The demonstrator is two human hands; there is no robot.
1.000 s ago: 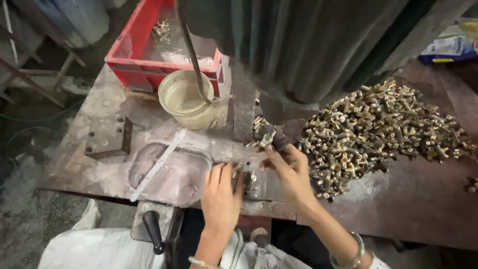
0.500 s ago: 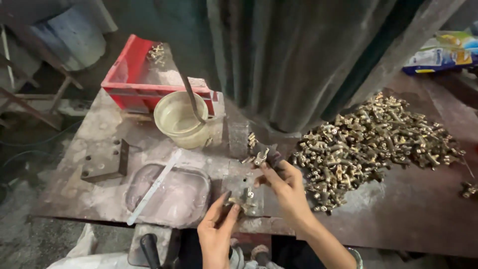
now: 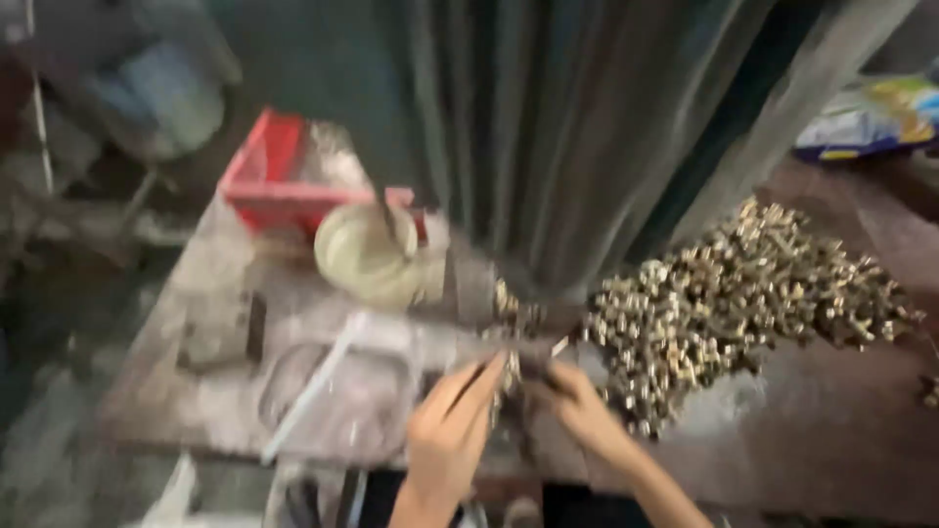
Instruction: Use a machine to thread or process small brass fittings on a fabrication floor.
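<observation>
The view has swung and blurred since half a second ago, so the bench now sits lower and softer in frame. The left hand (image 3: 452, 430) has risen from the bench edge and now reaches with fingers stretched toward the small dark fixture (image 3: 518, 376) below the machine column (image 3: 528, 147); the blur hides whether it grips anything. The right hand (image 3: 577, 406) stays at that fixture beside the pile of brass parts (image 3: 734, 303), fingers curled, but whether it pinches a part cannot be told. Judging by this, both hands have closed in on one piece at the fixture. The cream bowl (image 3: 367, 259) and red crate (image 3: 284, 171) lie well left.
</observation>
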